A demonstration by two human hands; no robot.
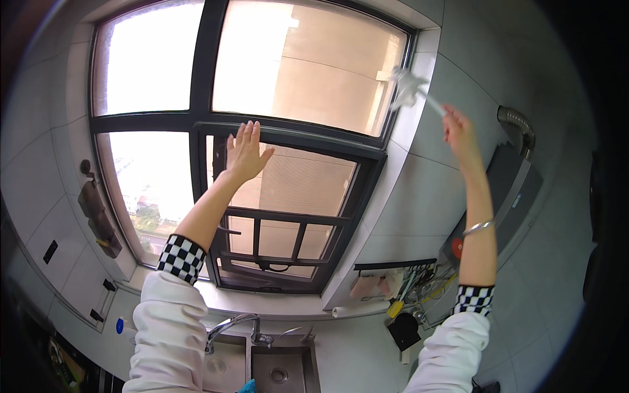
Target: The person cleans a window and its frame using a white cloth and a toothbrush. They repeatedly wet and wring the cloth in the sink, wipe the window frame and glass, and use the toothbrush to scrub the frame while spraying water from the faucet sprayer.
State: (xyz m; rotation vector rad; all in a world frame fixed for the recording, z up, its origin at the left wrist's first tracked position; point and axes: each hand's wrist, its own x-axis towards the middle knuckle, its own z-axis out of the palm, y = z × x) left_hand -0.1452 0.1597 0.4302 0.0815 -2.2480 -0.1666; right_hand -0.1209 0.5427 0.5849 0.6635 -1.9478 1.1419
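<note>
My left hand is raised with its palm toward the window. Its fingertips overlap the dark horizontal bar of the window frame; whether they press on it I cannot tell. It holds nothing and the thumb stands apart. Up on the right, my right hand grips the thin pale handle of a duster. The duster's whitish, fluffy head is blurred and appears at the right edge of the upper window pane, beside the tiled reveal. Below my left hand is the dark-framed lower sash with a barred lower part.
A double-bowl steel sink with a chrome faucet lies below the window. Utensils hang from a dark rail at the right. A grey wall-mounted appliance with a flexible metal duct is behind my right forearm.
</note>
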